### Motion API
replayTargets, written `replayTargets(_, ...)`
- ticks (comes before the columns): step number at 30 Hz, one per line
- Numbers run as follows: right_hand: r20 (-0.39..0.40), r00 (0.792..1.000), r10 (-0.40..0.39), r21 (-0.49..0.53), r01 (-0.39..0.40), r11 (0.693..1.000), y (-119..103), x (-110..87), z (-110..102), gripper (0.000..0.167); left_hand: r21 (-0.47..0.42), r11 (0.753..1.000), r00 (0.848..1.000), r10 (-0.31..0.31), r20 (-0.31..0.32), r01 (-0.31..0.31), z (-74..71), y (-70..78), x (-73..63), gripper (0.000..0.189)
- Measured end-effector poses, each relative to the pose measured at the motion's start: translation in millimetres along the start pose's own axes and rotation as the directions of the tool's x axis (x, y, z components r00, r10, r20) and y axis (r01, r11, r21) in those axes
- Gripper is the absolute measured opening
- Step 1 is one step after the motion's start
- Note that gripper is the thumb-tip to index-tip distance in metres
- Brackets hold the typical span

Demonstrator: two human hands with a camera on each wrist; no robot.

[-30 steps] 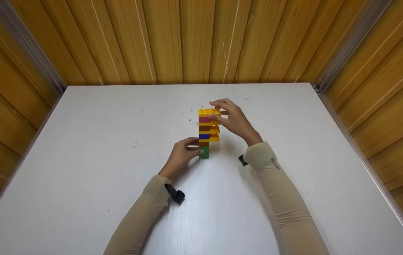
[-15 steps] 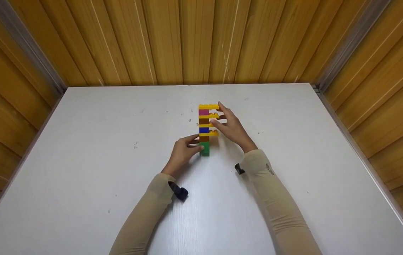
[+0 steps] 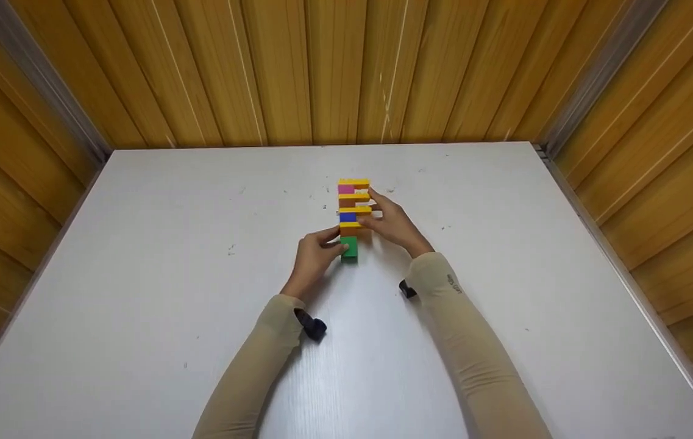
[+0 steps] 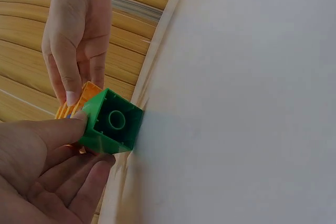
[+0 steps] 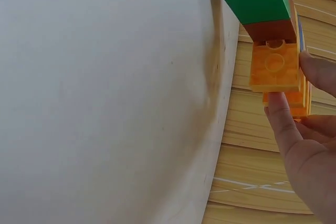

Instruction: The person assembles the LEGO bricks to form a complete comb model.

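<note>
A tower of toy building bricks is held between both hands, tilted with its top leaning away. Its green brick [image 3: 350, 249] is at the near end, and the left wrist view shows its hollow underside. Beyond it come an orange-brown brick, a blue brick [image 3: 347, 217] and a pink brick [image 3: 346, 189], with yellow plates [image 3: 354, 183] between them jutting right. My left hand [image 3: 312, 259] pinches the green brick between thumb and fingers. With thumb and fingers, my right hand [image 3: 398, 225] grips the jutting ends of the yellow plates, seen closely in the right wrist view.
The white table [image 3: 108, 292] spreads around the hands, with small dark marks on its surface. Wood-patterned panels [image 3: 334, 73] stand behind it and along both sides, meeting at grey metal corner strips [image 3: 602, 79].
My right hand has slid from the top yellow plate down to the lower plates' ends. The tower has tipped back, hiding the studs, and shifted slightly away. The left hand keeps its pinch.
</note>
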State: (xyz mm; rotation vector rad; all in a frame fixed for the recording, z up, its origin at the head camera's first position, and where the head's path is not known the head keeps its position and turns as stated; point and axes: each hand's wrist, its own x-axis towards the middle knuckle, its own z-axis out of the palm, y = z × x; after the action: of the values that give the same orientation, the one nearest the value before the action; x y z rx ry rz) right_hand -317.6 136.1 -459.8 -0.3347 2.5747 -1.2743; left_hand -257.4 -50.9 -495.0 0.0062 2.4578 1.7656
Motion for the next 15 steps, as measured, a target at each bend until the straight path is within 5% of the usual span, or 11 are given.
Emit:
replayTargets(8,0.029,0.997,0.071,-0.031,-0.070,0.997,5,9.0,5,0.072,0.007,1.000,1.000,0.000,0.008,0.000,0.0,-1.4,4.3,0.046)
replayTargets(15,0.072,0.997,0.040,-0.015,-0.039,0.999,12,10.0,5,0.067,0.041,0.998,0.998,-0.057,0.022,0.056,1.2,-1.2,6.6,0.043)
